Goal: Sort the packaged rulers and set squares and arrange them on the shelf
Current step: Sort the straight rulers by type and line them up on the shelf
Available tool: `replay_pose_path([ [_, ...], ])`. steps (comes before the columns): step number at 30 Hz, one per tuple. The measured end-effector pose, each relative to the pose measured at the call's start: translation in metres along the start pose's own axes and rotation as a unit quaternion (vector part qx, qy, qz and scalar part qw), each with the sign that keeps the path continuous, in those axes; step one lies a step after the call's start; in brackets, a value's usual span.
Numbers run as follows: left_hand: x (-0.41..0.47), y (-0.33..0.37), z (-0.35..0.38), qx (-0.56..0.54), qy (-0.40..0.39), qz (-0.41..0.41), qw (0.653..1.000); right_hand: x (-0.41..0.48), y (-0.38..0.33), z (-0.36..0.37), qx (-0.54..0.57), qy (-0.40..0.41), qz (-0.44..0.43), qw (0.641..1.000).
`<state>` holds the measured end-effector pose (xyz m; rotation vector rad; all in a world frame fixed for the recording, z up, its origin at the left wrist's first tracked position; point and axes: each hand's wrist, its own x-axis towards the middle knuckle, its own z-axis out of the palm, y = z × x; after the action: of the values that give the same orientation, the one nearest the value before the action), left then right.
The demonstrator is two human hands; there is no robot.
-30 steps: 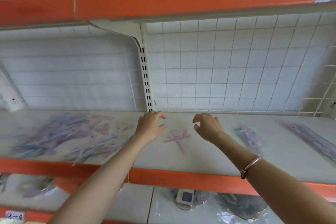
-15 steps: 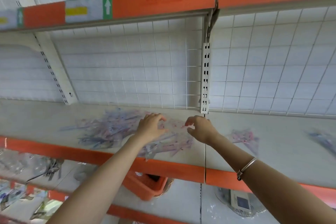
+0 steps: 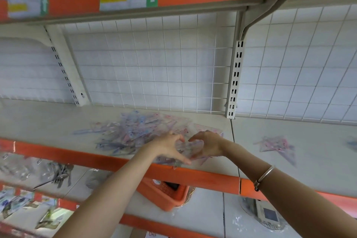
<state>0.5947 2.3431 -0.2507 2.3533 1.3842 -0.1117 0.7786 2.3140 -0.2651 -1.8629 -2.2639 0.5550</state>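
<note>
Now both hands are closing on another packet at the mixed pile.

Having swung across from the right-hand bay within the last second, the left hand and right hand are curling round one clear packet between them, each grip partly closed on it; whether it is a ruler or a set square is too blurred to tell. Just beyond and left of the grip the unsorted pile is spreading over the pale shelf, so sorting is looking far from finished. Well right of the grip a small separate bunch is lying. A white wire grid is backing the shelf; below the grip an orange basket is sitting.
</note>
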Motion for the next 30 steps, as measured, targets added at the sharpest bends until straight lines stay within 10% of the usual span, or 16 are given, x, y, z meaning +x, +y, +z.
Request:
replay_pose_path([
  [30, 0.005, 0.018, 0.012, 0.217, 0.122, 0.062, 0.966, 0.0, -0.001, 0.007, -0.129, 0.101, -0.042, 0.986],
])
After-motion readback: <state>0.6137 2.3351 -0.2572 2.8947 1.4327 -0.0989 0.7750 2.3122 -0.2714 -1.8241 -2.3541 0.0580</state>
